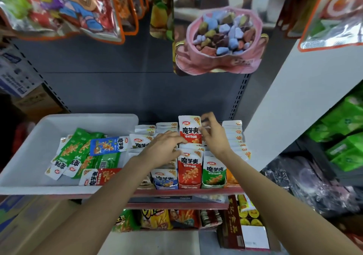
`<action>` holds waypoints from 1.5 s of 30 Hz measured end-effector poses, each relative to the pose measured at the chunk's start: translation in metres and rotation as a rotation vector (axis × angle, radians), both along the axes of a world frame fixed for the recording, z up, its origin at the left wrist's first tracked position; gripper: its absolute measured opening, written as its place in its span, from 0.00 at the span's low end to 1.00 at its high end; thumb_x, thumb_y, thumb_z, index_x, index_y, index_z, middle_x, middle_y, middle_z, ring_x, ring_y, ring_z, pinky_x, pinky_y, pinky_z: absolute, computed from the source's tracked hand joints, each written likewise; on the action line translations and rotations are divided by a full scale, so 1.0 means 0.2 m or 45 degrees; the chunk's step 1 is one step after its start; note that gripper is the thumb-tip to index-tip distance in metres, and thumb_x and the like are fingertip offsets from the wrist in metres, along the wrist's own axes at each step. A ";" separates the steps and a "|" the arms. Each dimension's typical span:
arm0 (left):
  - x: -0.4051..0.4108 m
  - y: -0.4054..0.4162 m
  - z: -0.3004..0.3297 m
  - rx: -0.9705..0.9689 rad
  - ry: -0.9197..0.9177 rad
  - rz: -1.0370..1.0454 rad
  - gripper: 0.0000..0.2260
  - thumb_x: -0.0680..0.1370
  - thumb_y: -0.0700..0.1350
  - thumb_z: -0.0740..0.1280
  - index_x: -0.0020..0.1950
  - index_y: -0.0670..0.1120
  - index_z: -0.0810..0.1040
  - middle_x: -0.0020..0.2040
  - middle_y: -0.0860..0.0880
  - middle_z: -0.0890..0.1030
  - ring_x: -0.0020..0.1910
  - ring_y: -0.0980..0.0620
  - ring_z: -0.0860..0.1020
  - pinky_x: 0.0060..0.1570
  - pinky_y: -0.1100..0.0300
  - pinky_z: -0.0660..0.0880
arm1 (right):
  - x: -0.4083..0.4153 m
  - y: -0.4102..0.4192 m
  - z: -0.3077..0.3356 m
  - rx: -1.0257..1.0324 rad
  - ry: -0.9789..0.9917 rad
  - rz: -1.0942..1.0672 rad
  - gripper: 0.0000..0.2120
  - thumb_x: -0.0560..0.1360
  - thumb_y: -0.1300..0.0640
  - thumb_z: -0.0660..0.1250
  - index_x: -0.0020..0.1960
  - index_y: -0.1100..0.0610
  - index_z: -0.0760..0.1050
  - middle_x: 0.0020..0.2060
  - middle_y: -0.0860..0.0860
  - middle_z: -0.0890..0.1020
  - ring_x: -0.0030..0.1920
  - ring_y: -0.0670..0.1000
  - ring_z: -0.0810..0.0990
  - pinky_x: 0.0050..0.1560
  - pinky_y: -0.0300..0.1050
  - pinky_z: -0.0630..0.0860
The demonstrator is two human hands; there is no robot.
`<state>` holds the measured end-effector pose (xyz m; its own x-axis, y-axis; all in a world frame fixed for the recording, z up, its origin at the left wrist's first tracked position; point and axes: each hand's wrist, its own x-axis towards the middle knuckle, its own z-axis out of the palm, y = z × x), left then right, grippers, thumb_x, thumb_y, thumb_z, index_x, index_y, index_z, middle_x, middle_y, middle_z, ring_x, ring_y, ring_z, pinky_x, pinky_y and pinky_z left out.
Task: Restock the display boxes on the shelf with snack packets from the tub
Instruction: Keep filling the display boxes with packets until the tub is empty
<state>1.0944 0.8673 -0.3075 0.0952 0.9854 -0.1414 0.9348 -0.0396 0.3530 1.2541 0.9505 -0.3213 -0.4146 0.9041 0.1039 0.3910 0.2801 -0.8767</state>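
**Over the red display box: both hands on the packets**

Above the red display box (pixel 189 178), the right hand (pixel 215 135) pinches an upright red snack packet (pixel 190 130) by its top corner. Left of that grip, the left hand (pixel 163 148) reaches in with curled fingers parting the packed row. Further left sits the white tub (pixel 39 129).

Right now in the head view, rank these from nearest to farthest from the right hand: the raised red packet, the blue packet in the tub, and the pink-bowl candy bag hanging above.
1. Raised red packet: pinched by the right hand, at its left.
2. Blue packet: in the white tub, far left.
3. Pink-bowl candy bag: hanging overhead.
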 end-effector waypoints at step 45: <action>-1.19 -0.64 -0.32 -0.464 -0.199 0.717 0.10 0.79 0.43 0.58 0.39 0.43 0.71 0.37 0.48 0.72 0.38 0.50 0.73 0.29 0.67 0.65 | -1.38 -0.67 -0.14 -0.041 -0.969 0.733 0.13 0.79 0.59 0.60 0.61 0.62 0.72 0.58 0.60 0.77 0.59 0.58 0.76 0.53 0.45 0.71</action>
